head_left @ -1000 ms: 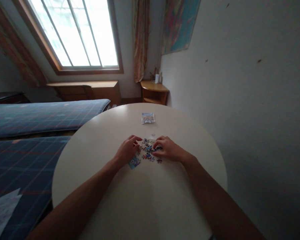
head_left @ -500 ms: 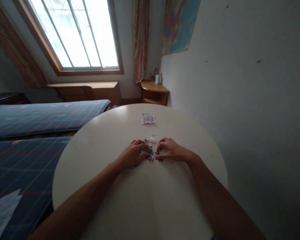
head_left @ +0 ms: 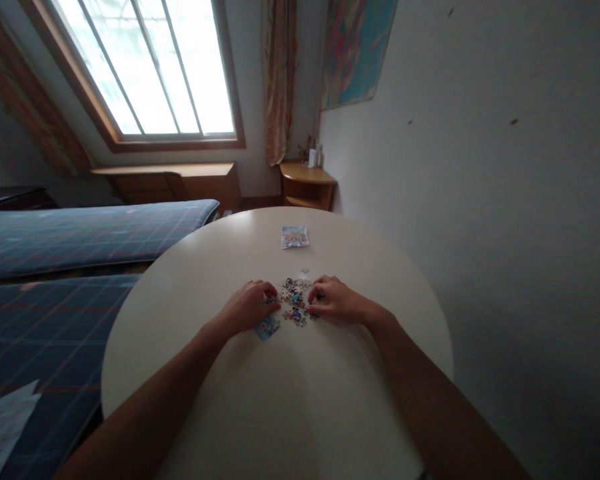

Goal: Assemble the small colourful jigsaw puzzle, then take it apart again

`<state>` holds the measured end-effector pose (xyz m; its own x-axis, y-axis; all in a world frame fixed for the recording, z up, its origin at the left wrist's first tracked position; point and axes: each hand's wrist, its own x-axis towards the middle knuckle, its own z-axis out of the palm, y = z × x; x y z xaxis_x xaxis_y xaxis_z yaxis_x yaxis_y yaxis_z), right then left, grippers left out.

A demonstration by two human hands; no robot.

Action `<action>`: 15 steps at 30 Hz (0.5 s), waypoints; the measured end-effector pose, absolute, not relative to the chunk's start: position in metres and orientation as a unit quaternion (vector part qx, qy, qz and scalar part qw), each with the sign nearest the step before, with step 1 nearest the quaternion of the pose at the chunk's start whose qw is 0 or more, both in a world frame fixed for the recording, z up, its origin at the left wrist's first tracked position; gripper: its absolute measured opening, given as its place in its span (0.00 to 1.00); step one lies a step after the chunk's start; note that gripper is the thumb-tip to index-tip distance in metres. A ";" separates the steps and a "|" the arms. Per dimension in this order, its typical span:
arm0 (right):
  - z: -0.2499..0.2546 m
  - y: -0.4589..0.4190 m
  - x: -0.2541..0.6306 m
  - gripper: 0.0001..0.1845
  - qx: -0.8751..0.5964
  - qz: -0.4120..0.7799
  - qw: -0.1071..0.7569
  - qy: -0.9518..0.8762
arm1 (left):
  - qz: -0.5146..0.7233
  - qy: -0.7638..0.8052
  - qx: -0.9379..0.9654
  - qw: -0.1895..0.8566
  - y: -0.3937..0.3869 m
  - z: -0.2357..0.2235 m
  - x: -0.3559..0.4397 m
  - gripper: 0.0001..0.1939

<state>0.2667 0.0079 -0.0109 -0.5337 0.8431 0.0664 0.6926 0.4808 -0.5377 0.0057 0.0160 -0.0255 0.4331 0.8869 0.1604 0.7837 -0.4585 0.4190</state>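
Loose jigsaw puzzle pieces (head_left: pixel 295 300) lie in a small pile on the round white table (head_left: pixel 280 393), between my two hands. My left hand (head_left: pixel 247 305) rests at the pile's left side, its fingers and thumb curled in around a few pieces. Partly under its wrist is a joined blue section of puzzle (head_left: pixel 267 328). On the pile's right edge, my right hand (head_left: pixel 334 300) bends its fingers and thumb inward over some pieces. What either hand grips is too small and shaded to make out.
Beyond the pile lie one stray pale piece (head_left: pixel 305 270) and a small picture packet (head_left: pixel 295 237). Plaid mattresses (head_left: pixel 55 320) stand along the table's left, with papers (head_left: pixel 5 420) on the nearer one. A white wall (head_left: pixel 505 233) rises on the right.
My left hand has drawn back leftward from the pile, uncovering more loose pieces and the blue joined section. My right hand stays in nearly the same place.
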 end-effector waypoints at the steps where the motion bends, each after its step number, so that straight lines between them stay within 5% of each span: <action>1: -0.011 0.008 0.268 0.10 -0.452 0.232 0.165 -0.846 | 0.183 0.503 0.831 0.150 0.016 -0.026 0.006 0.11; 15: -0.009 0.007 0.269 0.11 -0.454 0.221 0.159 -0.849 | 0.217 0.454 0.839 0.208 0.011 -0.023 0.012 0.11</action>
